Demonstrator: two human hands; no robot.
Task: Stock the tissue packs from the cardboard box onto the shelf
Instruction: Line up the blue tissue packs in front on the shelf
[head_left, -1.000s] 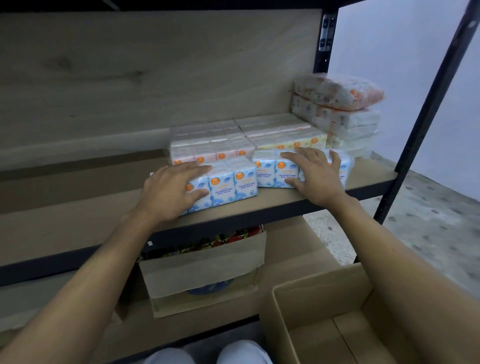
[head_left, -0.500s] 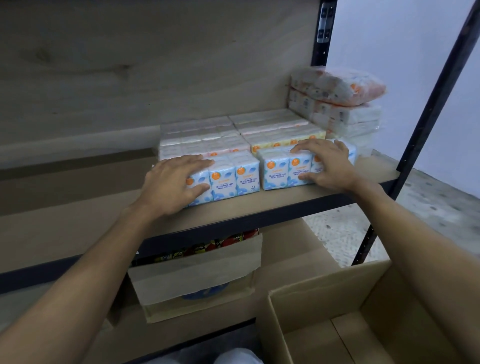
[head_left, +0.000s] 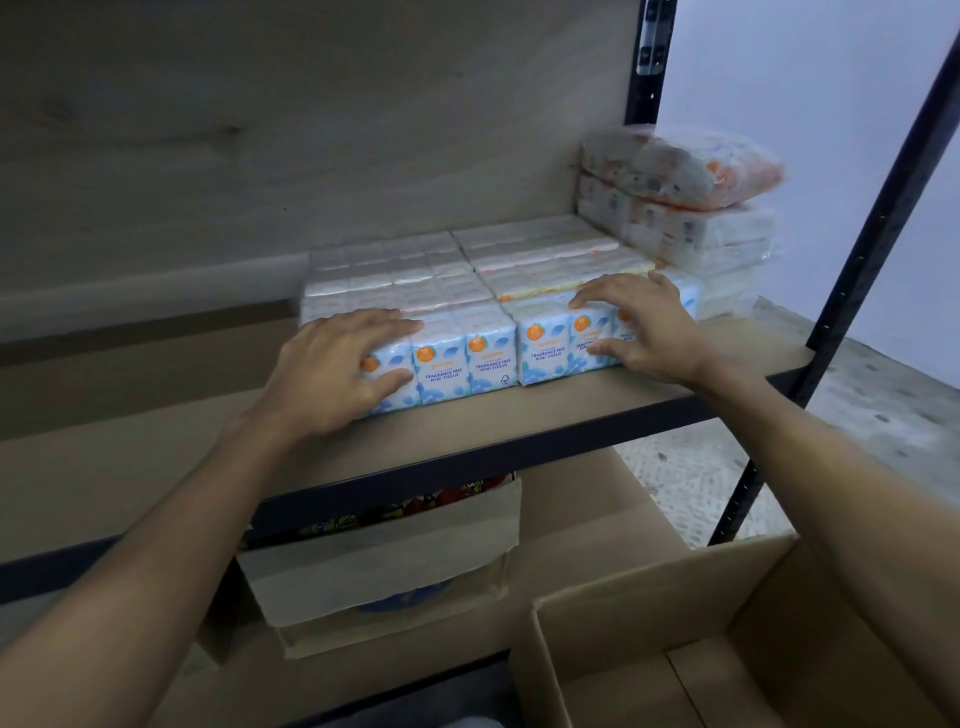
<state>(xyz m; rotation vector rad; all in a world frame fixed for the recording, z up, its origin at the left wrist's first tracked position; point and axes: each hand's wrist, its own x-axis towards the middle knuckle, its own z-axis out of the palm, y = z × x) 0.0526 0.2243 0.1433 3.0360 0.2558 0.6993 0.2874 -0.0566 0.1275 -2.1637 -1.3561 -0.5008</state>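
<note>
Head view: wooden shelf board with a black metal front rail carries rows of blue-and-white wrapped mini tissue packs, front row set back from the front edge with a bare strip of board before it. Left of the packs the board lies bare out to the frame edge; to the right, a stack of clear-wrapped white and orange tissue bundles stands against the black perforated upright post, touching or just beside the rows. Left hand lies flat and spread over the left end of the front row, fingers on top, thumb against the front face. Right hand lies likewise spread over the right end of the row, fingers on top, thumb low at the front face. Neither hand is closed around a pack. Open brown cardboard box stands below at lower right, the visible part of its floor bare. On the lower level sits a second brown cardboard carton with a folded flap
</note>
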